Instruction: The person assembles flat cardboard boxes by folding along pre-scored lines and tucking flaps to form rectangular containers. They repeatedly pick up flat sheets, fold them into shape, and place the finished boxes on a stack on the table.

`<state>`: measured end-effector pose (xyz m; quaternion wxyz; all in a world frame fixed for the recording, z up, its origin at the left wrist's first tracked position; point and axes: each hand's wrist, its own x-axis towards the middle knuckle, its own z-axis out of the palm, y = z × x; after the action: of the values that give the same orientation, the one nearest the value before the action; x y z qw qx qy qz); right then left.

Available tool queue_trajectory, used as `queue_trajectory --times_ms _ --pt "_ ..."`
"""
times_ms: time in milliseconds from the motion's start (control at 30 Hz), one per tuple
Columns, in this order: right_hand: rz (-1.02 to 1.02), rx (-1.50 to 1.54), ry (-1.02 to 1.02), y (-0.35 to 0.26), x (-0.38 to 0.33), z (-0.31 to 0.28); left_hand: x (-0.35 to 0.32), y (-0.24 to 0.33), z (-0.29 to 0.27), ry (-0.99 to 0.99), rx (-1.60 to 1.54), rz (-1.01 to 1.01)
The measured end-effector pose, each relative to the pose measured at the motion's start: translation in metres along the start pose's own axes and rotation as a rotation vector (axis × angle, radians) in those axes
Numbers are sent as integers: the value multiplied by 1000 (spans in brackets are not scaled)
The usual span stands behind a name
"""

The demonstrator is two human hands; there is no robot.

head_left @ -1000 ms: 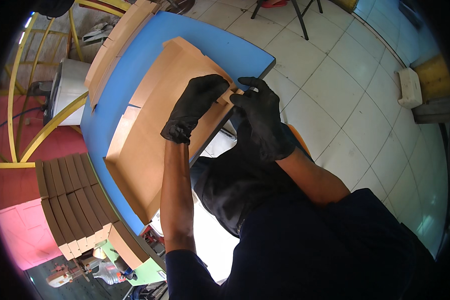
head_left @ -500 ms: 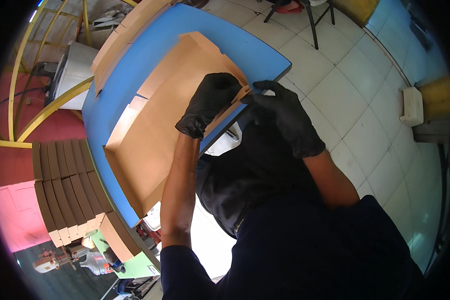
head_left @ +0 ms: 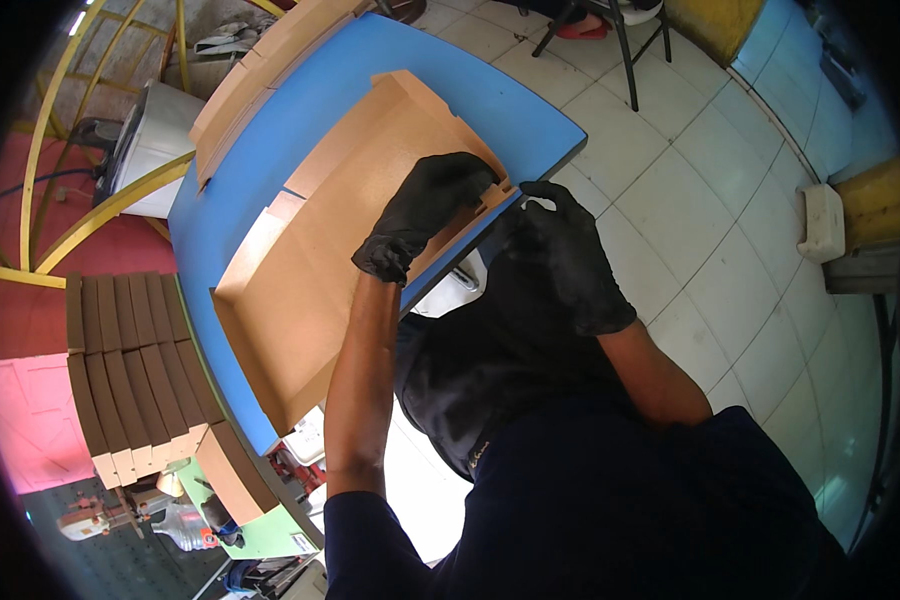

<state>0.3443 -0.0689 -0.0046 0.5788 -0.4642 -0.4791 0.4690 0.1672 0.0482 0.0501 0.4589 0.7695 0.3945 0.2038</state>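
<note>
Open, shallow box of plain brown cardboard (head_left: pixel 325 235) lies on the blue-topped counter (head_left: pixel 542 125), beside the person. Compared with a second ago, the black-gloved right hand (head_left: pixel 574 258) has drawn off the corner tab to just beside it, fingers slightly apart; the black-gloved left hand (head_left: pixel 432 208) stays at that corner, its fingers' hold impossible to tell. Corner folding seems unfinished.

Free lane across blue table (head_left: pixel 265 155); open box (head_left: pixel 335 225), folded cardboard (head_left: pixel 258 75) flank it.
</note>
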Motion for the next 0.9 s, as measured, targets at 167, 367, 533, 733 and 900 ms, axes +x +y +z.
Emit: queue_trajectory --times_ms 167,367,533,733,900 --pt "261 287 78 3 -2 -10 2 -4 7 -33 281 76" --pt "223 279 107 -21 -6 -16 -3 17 4 172 181 -27" --pt "-248 104 -9 -51 -14 -3 -52 55 19 527 5 -106" --pt "-528 -474 -274 -84 -19 23 -76 77 45 580 -683 50" --pt "-528 -314 -365 -89 -22 45 -84 77 44 708 -659 208"
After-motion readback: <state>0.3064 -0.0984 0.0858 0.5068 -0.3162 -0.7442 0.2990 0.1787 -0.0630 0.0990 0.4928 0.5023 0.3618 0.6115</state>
